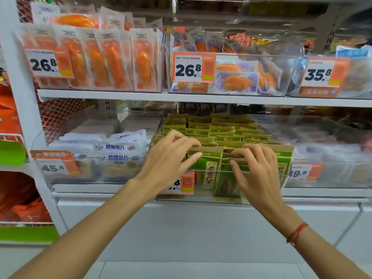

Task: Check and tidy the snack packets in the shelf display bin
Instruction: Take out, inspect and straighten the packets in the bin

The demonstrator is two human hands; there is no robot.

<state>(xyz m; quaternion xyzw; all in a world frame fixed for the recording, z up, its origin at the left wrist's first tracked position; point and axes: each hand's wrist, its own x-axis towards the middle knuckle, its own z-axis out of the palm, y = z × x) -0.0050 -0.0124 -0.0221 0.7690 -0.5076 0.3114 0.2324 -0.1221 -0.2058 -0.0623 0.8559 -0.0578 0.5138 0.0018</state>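
A clear plastic display bin (201, 199) on the lower shelf holds several rows of green and tan snack packets (219, 130) standing upright. My left hand (171, 156) rests on the tops of the front-left packets, its fingers bent over their tan edges and its thumb against the front packet (207, 168). My right hand (259, 168) lies over the front-right packets, fingertips hooked on their top edges and thumb pointing left across their faces. An orange price tag (187, 183) on the bin front is partly hidden by my left hand.
Left of the bin stands a clear bin of white and blue fish-snack packets (120, 150). Another clear bin (332, 154) is to the right. The shelf above (201, 96) carries orange packets and price tags. A white cabinet front (201, 228) lies below.
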